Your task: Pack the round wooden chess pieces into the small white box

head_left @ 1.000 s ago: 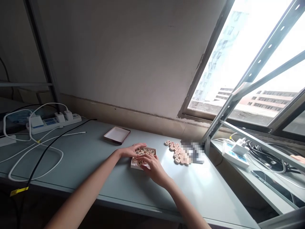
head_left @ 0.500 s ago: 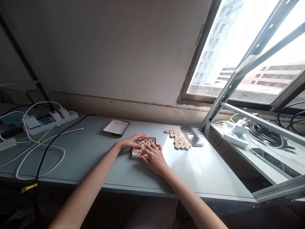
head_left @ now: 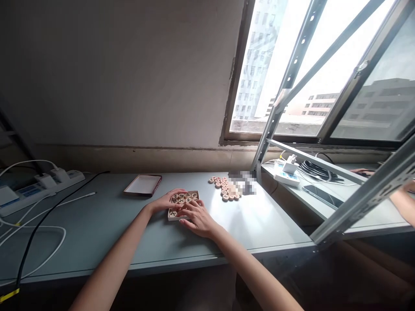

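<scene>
A shallow open box holds rows of round wooden xiangqi pieces with dark characters. My left hand grips the box at its left and back edge, its thumb reaching over the pieces. Over the right front part of the box lies my right hand, fingers bent and spread, the fingertips on the pieces. Its thumb is apart from them, near the front wall. The pieces under that hand are hidden. Right of the box, loose xiangqi pieces with red characters lie in a cluster.
The box lid lies inside-up at the back left. White and black cables and a power strip occupy the left side. A blurred patch covers something behind the loose pieces. Past the metal shelf post, a phone and another person's arm appear.
The view has turned to the right, so everything appears further left. Another person's arm has come into sight. My left hand stays on the box; my right fingers have shifted slightly over the pieces.
</scene>
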`<state>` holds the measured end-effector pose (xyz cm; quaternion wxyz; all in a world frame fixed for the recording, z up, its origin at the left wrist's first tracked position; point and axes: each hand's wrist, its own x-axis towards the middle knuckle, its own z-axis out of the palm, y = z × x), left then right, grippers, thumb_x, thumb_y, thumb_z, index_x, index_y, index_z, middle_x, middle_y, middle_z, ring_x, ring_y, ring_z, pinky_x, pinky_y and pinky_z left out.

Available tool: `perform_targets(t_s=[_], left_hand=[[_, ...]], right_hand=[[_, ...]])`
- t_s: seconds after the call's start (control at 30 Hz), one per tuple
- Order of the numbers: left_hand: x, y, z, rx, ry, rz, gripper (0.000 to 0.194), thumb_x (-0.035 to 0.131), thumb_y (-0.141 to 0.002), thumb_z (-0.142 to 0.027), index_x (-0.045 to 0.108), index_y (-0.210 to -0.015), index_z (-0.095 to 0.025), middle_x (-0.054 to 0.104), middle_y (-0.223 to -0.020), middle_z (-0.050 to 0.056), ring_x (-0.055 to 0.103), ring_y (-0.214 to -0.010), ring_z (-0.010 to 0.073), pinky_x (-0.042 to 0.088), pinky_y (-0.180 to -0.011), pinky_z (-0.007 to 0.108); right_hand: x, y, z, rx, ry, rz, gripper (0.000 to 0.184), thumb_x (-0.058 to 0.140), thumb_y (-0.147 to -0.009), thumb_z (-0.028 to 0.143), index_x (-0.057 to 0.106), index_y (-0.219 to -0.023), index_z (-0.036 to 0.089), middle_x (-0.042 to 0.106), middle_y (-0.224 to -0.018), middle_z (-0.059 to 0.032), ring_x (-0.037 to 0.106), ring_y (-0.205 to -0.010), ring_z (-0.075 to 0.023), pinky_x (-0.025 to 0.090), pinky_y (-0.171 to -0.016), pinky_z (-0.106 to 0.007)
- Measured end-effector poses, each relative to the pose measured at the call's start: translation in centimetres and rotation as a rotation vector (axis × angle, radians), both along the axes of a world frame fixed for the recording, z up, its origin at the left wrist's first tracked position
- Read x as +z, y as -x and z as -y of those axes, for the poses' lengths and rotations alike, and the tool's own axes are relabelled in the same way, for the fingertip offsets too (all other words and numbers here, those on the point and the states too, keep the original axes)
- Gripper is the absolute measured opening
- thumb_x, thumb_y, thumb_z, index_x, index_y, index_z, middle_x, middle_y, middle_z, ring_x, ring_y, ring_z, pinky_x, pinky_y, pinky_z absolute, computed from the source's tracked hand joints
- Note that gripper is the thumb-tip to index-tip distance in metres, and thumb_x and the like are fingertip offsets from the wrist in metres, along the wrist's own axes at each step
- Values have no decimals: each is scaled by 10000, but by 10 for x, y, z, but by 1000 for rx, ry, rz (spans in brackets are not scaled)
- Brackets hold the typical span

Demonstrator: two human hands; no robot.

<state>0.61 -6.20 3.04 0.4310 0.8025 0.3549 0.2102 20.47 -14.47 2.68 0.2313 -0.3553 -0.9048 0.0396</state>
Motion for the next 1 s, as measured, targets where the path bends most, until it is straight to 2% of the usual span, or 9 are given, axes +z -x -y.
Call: perform_targets(t_s=[0.27,0.47,0.57,0.67,0.73,0.87,0.9,0.97,1.0], left_hand=[[-1,0,0,2,14,35,682,706,-642,-352,469,-1268,-222,365,-1392,96,364,-1262,276,314,-1051,386],[-2,1,2,47,0,66,661,705,-644,-395,492,-1236,-193,468,-1316,108,429,-1214,271,329,-1044,386],[-18,-3,-5,166,-68,72,584,657,-678,-438,519,-1188,-189,490,-1291,113,412,-1233,258,325,-1052,356],[-35,-12,-12,427,-197,91,503,512,-747,-502,521,-1130,-177,471,-1281,117,373,-1263,238,280,-1079,355],[-41,-16,-8,596,-240,105,540,454,-749,-533,491,-1134,-156,438,-1293,136,356,-1273,240,279,-1079,360],[-45,-4,32,913,-177,156,629,322,-745,-619,449,-1165,-169,465,-1270,133,398,-1239,284,388,-1002,411],[-48,3,48,924,-213,163,632,324,-739,-619,440,-1195,-197,460,-1293,113,387,-1252,283,399,-996,415],[-58,16,82,810,-217,37,615,435,-685,-610,459,-1229,-325,539,-1234,46,404,-1245,297,426,-972,448],[-65,22,97,737,-184,-78,609,518,-629,-598,481,-1208,-411,595,-1151,24,443,-1212,316,446,-939,476]], right_hand=[[2,-1,1,-31,-18,-48,264,408,-923,389,606,-1021,245,580,-1008,-21,428,-1001,-180,268,-866,-332],[1,-5,8,-155,-56,-114,178,499,-886,344,610,-899,205,580,-996,-21,453,-973,-174,268,-846,-321],[-1,-6,11,-211,-82,-143,165,504,-886,345,604,-907,215,580,-1010,-15,462,-971,-168,282,-826,-307],[-1,-7,11,-257,-88,-163,181,469,-906,342,599,-891,217,595,-967,-11,481,-938,-160,300,-804,-301],[0,-7,11,-284,-82,-168,196,450,-916,332,595,-862,212,604,-935,-8,493,-907,-154,314,-789,-297],[-3,-6,17,-330,-75,-187,201,426,-922,289,584,-821,217,618,-916,1,511,-894,-157,345,-797,-306],[-9,-6,19,-354,-78,-199,177,435,-914,279,584,-835,225,620,-941,0,515,-914,-165,352,-813,-315],[-29,-7,20,-411,-98,-223,111,499,-870,300,584,-928,260,608,-1061,-6,514,-985,-197,366,-847,-342],[-43,-8,19,-448,-113,-221,201,564,-817,344,574,-1004,272,590,-1124,-26,508,-1024,-232,375,-860,-366]])
